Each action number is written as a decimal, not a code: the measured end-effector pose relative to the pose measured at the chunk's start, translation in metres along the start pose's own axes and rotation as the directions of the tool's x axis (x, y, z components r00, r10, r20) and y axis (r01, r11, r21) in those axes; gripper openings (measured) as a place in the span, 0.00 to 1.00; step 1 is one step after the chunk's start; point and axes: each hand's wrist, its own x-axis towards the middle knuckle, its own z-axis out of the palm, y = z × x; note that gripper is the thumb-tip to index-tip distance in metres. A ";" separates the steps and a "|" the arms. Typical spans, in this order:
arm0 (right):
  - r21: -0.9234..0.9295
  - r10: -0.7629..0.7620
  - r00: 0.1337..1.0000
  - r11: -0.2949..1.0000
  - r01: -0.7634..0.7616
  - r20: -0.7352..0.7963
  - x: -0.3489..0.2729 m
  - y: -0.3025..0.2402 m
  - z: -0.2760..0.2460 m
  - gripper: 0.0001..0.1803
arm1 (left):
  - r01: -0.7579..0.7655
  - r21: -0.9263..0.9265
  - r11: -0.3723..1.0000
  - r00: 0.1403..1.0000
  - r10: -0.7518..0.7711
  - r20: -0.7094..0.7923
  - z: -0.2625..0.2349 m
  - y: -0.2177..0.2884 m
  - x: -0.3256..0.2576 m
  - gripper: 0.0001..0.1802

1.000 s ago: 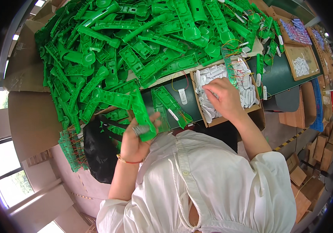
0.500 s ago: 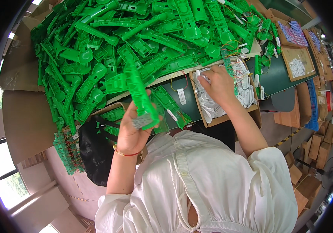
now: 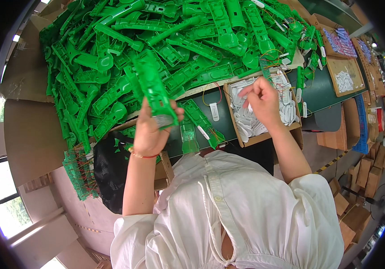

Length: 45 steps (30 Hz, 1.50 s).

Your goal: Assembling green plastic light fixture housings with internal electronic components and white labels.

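Note:
My left hand [image 3: 150, 131] grips a long green plastic housing [image 3: 153, 88] and holds it upright in front of the big heap of similar green parts [image 3: 165, 45]. My right hand [image 3: 263, 101] hovers over a cardboard box [image 3: 264, 136] filled with small white pieces [image 3: 246, 121], its fingertips pinched on one white piece. A second green housing [image 3: 201, 121] lies flat on the dark green table [image 3: 318, 92] between my hands.
A black bag [image 3: 107, 172] hangs at the table's left end beside a stack of green circuit boards with wires [image 3: 78, 175]. Further cardboard trays [image 3: 345, 76] of small parts stand to the right. Cardboard boxes [image 3: 358, 179] sit on the floor at right.
My left hand has lifted the green housing up from the table edge toward the heap. My right hand has risen out of the box with its fingers pinched.

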 end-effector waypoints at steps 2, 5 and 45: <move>0.085 0.151 0.979 0.983 -0.164 0.141 -0.010 0.000 0.003 0.10 | 0.225 0.163 0.961 0.973 -0.212 -0.096 0.004 -0.011 0.001 0.23; 0.056 0.129 0.986 0.989 -0.136 0.109 -0.018 -0.007 0.011 0.07 | 0.287 0.166 0.943 0.955 -0.296 0.031 0.012 -0.022 -0.004 0.25; 0.568 0.067 0.959 0.793 -0.219 0.276 -0.045 -0.041 0.044 0.33 | -0.317 0.943 0.105 0.840 0.493 0.228 0.054 -0.040 -0.026 0.58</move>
